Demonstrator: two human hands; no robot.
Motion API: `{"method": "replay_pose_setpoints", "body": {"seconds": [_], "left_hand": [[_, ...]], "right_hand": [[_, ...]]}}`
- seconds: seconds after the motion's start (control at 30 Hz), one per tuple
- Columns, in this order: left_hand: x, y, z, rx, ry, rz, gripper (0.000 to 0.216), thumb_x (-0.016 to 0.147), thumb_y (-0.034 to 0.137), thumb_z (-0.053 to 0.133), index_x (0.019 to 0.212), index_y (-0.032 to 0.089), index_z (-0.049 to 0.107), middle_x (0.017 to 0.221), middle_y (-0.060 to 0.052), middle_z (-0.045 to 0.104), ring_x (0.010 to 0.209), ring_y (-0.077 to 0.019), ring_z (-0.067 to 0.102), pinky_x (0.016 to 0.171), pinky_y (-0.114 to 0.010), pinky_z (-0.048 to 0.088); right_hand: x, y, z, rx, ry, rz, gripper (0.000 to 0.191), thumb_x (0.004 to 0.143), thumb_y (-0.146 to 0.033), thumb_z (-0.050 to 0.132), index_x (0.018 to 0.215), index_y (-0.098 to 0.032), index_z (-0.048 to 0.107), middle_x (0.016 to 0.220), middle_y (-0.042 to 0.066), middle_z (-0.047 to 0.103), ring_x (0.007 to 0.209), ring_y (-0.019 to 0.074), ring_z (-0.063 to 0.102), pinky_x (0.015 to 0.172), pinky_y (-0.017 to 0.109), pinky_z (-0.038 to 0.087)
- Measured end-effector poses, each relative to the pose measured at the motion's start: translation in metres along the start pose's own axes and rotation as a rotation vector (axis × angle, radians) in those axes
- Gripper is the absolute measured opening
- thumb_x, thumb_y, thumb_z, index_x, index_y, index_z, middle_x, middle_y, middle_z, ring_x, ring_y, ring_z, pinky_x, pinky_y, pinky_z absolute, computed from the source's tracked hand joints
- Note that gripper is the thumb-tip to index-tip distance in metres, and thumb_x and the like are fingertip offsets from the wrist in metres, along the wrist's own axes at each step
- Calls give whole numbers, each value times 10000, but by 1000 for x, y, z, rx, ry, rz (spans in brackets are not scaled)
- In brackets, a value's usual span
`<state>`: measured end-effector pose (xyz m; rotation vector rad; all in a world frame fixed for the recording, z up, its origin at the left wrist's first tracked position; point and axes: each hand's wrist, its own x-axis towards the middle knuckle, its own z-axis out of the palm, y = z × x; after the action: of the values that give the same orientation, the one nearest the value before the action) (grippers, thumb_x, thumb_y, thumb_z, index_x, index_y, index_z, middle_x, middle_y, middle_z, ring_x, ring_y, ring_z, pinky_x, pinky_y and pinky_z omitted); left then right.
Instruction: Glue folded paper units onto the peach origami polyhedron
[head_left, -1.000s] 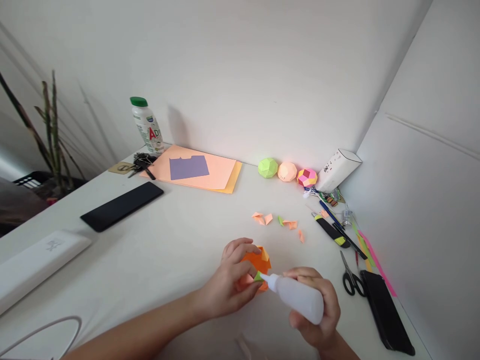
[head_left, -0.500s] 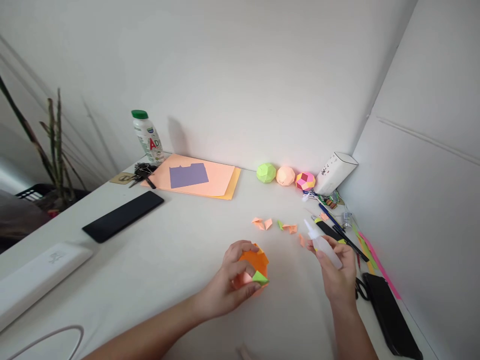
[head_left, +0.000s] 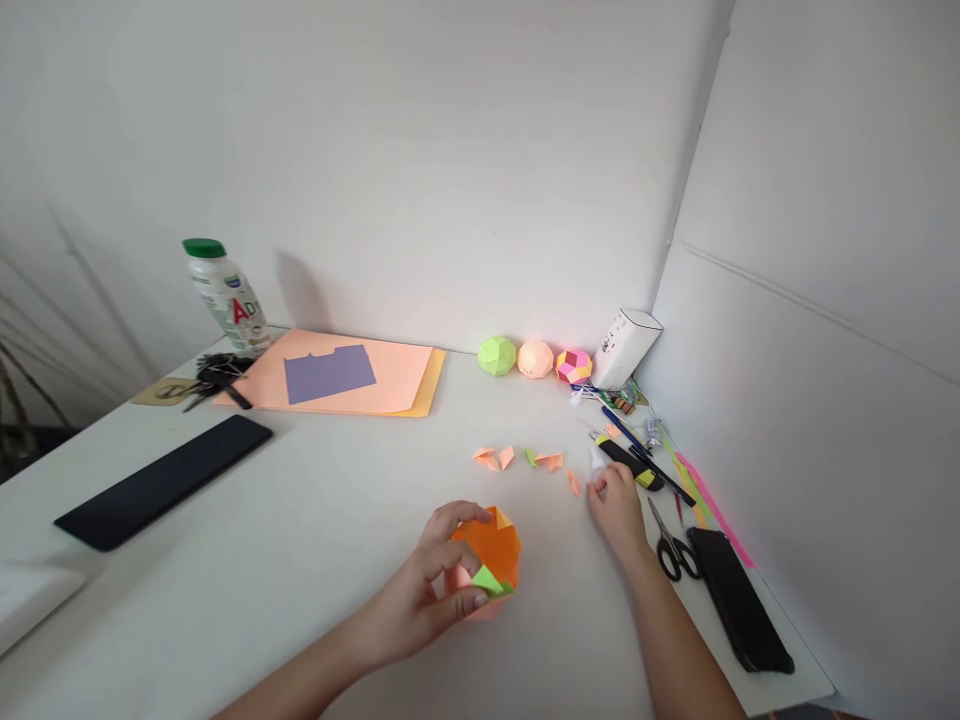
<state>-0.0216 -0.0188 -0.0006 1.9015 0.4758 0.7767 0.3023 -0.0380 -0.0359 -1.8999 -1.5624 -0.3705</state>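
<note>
My left hand (head_left: 427, 580) grips a partly built paper ball (head_left: 491, 545), orange inside and peach outside, its open side facing up. Thumb and fingers pinch the near rim beside a green paper flap (head_left: 487, 580). Down on the table at the right, my right hand (head_left: 621, 505) is closed around a small white glue bottle (head_left: 598, 460); only its nozzle end shows, the rest lies hidden under the hand. Small folded peach pieces (head_left: 553, 461) and a green one (head_left: 531, 457) lie between and beyond the hands.
Finished paper balls (head_left: 535, 359) line the wall beside a white box (head_left: 627, 348). Around my right hand lie a cutter (head_left: 626, 460), scissors (head_left: 671, 545) and a phone (head_left: 739, 600). Peach sheets (head_left: 397, 375), a bottle (head_left: 229, 300) and a black slab (head_left: 165, 480) are at the left.
My right hand has lowered the glue bottle from above the table to its surface beside the cutter. My left hand still holds the paper ball. The view has turned right.
</note>
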Motion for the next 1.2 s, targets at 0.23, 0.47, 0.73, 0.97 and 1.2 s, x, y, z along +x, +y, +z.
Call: {"method": "replay_pose_setpoints", "body": {"seconds": [0.23, 0.47, 0.73, 0.97, 1.2], "left_hand": [[1, 0, 2, 52, -2, -53, 168, 844, 347, 562, 760, 206, 522, 1293, -84, 436, 1236, -273, 345, 981, -417, 396], [2, 3, 2, 69, -24, -69, 95, 819, 265, 577, 768, 203, 525, 1276, -87, 443, 1226, -276, 344, 968, -415, 396], [4, 6, 3, 64, -16, -45, 123, 817, 268, 574, 735, 194, 520, 1248, -93, 460, 1218, -279, 354, 969, -417, 389], [4, 6, 5, 76, 18, 11, 110, 833, 275, 565, 761, 192, 564, 1236, -94, 475, 1199, -280, 363, 1006, -475, 342], [2, 7, 10, 98, -6, 35, 29, 787, 206, 609, 761, 196, 601, 1242, -81, 471, 1230, -282, 311, 1042, -465, 308]], "right_hand": [[0, -17, 1, 9, -1, -93, 181, 787, -317, 591, 818, -158, 670, 1069, 161, 582, 1122, 340, 440, 963, 511, 369], [1, -32, -1, 210, -7, -31, 124, 799, -227, 552, 696, -195, 612, 905, 107, 652, 1058, 307, 520, 970, 511, 369], [-24, -79, -12, 593, -209, 133, 125, 824, -174, 491, 760, -223, 396, 860, 36, 641, 628, 132, 621, 514, 232, 488], [-28, -108, -40, 1241, -631, 404, 132, 724, -206, 694, 694, -186, 566, 866, 2, 520, 604, 90, 484, 518, 227, 416], [-29, -117, -49, 1437, -704, 405, 70, 795, -257, 662, 829, -215, 705, 793, 15, 574, 690, 143, 559, 674, 313, 473]]}}
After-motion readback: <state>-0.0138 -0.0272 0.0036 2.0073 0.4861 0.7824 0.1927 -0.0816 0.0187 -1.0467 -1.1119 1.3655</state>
